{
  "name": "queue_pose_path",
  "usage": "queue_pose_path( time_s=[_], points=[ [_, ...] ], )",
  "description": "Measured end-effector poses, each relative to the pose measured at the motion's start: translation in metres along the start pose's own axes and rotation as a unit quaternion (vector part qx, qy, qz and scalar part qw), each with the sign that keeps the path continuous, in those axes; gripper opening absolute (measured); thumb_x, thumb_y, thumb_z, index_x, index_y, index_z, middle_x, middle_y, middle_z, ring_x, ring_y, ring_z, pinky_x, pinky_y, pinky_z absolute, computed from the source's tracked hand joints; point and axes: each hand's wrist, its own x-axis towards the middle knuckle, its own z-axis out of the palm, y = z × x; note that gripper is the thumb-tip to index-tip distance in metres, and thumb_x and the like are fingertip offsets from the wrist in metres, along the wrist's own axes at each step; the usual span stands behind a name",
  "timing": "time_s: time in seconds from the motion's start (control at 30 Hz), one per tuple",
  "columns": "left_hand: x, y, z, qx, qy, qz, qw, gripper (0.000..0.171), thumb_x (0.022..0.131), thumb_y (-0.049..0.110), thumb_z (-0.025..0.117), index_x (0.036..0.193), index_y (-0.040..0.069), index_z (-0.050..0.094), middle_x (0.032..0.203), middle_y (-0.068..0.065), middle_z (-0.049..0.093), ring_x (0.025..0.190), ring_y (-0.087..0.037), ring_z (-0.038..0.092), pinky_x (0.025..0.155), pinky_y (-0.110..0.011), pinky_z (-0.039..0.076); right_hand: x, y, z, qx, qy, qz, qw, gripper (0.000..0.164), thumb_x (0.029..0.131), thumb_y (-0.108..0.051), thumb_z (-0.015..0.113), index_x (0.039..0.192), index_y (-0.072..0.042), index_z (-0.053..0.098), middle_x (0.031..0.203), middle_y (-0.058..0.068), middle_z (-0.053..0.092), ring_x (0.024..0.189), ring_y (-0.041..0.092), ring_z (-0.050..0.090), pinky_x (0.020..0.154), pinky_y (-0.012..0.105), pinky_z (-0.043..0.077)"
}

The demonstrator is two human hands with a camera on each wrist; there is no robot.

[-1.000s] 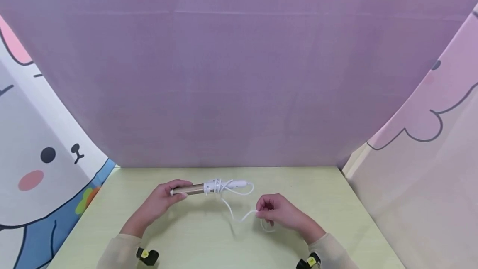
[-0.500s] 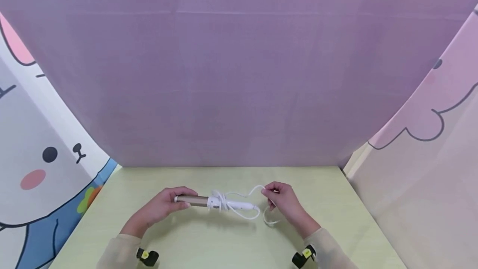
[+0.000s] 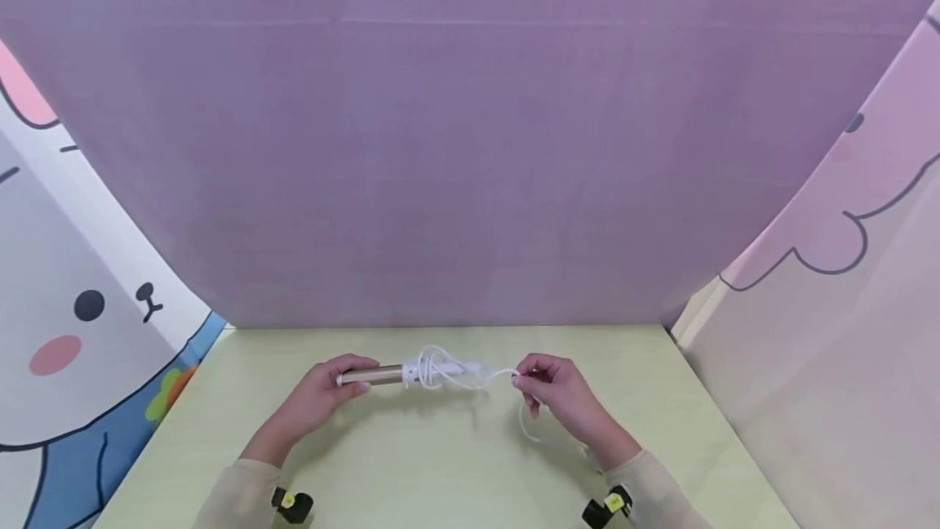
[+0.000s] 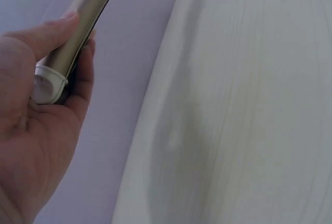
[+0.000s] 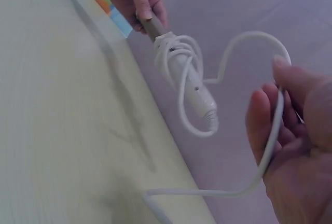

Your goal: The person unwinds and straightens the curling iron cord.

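Observation:
A hair straightener (image 3: 383, 375) with a gold barrel and white handle is held level above the table. My left hand (image 3: 317, 397) grips the barrel at its capped end, thumb on one side and fingers on the other. White cord (image 5: 273, 136) winds in loose loops around the handle (image 5: 199, 95). My right hand (image 3: 564, 398) pinches a length of this cord between thumb and finger, to the right of the handle. From there the cord hangs down below the hand. In the left wrist view, the barrel (image 4: 78, 29) shows a dark seam along its side.
Beneath both hands lies a pale wood-grain table (image 3: 426, 472). A purple cloth panel (image 3: 470, 145) rises at its back edge. Printed cartoon panels stand at the left (image 3: 51, 268) and right (image 3: 830, 366).
My right hand has risen and drawn the cord round the handle's far side, then to its end; the loops look looser. The straightener dipped and came back up in my left hand.

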Motion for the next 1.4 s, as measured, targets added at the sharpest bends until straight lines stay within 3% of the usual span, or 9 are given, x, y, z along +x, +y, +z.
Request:
queue_pose_path(
  time_s=[0.13,0.3,0.47,0.63,0.8,1.07,1.27,1.4],
  points=[
    [0.000,0.000,-0.003,-0.004,0.026,-0.013,0.9996,0.033,0.104,0.013,0.079,0.137,0.014,0.076,0.127,-0.014,0.075,0.096,-0.028,0.061,0.079,-0.032,0.049,-0.005,0.003,-0.003,-0.028,-0.071,-0.009,0.997,0.009,0.103,-0.006,0.078,0.104,0.003,0.074,0.081,0.003,0.066,0.066,0.011,0.062,0.060,0.026,0.057],
    [0.000,-0.001,-0.006,-0.012,0.044,-0.014,0.9989,0.035,0.104,0.018,0.080,0.138,0.016,0.075,0.126,-0.010,0.075,0.083,-0.021,0.056,0.072,-0.032,0.047,-0.008,0.015,-0.004,-0.059,-0.166,0.009,0.984,0.004,0.101,-0.001,0.078,0.099,0.000,0.075,0.079,0.005,0.068,0.062,0.010,0.060,0.056,0.024,0.053],
    [-0.001,0.000,-0.009,-0.016,0.050,-0.014,0.9985,0.035,0.104,0.021,0.081,0.138,0.021,0.075,0.128,-0.006,0.075,0.093,-0.027,0.059,0.078,-0.032,0.047,-0.008,0.026,-0.004,-0.116,-0.188,0.028,0.975,0.004,0.100,-0.006,0.081,0.097,-0.007,0.078,0.080,0.021,0.070,0.062,0.008,0.059,0.055,0.024,0.052],
    [-0.002,0.003,-0.010,-0.036,0.035,-0.015,0.9986,0.036,0.104,0.021,0.080,0.139,0.019,0.075,0.130,-0.005,0.075,0.105,-0.032,0.063,0.087,-0.033,0.050,-0.005,0.035,-0.005,-0.147,-0.132,0.051,0.979,0.006,0.099,-0.008,0.082,0.095,-0.010,0.079,0.078,0.016,0.069,0.063,0.012,0.058,0.053,0.026,0.053],
    [-0.003,0.005,-0.011,-0.050,0.016,-0.008,0.9986,0.033,0.104,0.019,0.080,0.137,0.020,0.076,0.130,-0.005,0.075,0.110,-0.028,0.065,0.090,-0.033,0.052,0.001,0.043,-0.009,-0.142,-0.057,0.072,0.986,0.008,0.098,-0.010,0.084,0.096,-0.006,0.078,0.080,0.011,0.070,0.064,0.016,0.060,0.054,0.026,0.053],
    [-0.005,0.004,-0.011,-0.074,-0.015,-0.015,0.9971,0.033,0.105,0.017,0.078,0.138,0.016,0.075,0.132,-0.012,0.073,0.103,-0.031,0.060,0.079,-0.031,0.049,0.013,0.052,-0.013,-0.093,0.057,0.082,0.991,0.012,0.098,-0.009,0.084,0.098,0.000,0.077,0.077,0.010,0.066,0.062,0.015,0.058,0.055,0.027,0.053],
    [-0.005,0.003,-0.009,-0.076,-0.044,-0.009,0.9961,0.032,0.106,0.013,0.076,0.138,0.015,0.075,0.133,-0.012,0.072,0.106,-0.031,0.061,0.082,-0.031,0.050,0.025,0.051,-0.016,-0.028,0.139,0.091,0.986,0.012,0.098,-0.007,0.084,0.099,0.002,0.075,0.080,0.016,0.067,0.063,0.016,0.059,0.055,0.027,0.052],
    [-0.006,0.003,-0.008,-0.074,-0.059,-0.002,0.9955,0.032,0.107,0.014,0.075,0.139,0.014,0.075,0.134,-0.018,0.070,0.102,-0.027,0.060,0.080,-0.029,0.048,0.029,0.040,-0.015,-0.008,0.175,0.068,0.982,0.013,0.100,-0.006,0.082,0.100,0.003,0.074,0.081,0.013,0.067,0.067,0.017,0.061,0.057,0.028,0.055]
  ],
)
